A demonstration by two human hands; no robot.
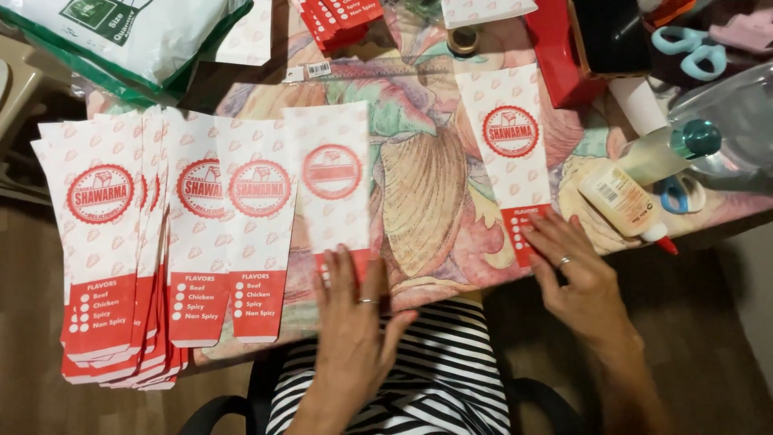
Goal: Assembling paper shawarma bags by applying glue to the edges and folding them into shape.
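My left hand lies flat with fingers spread on the lower end of a white paper sleeve with a red round print, near the table's front edge. My right hand rests its fingertips on the red bottom band of another such sleeve, which lies lengthwise further right. Both hands press down and grip nothing. Left of my left hand, several more printed sleeves overlap in a fanned row hanging over the table edge.
A glue bottle with a red tip lies right of the right sleeve. Blue-handled scissors, a clear bottle with a teal cap, a red box and a tape roll sit at the back right. A white and green bag is back left.
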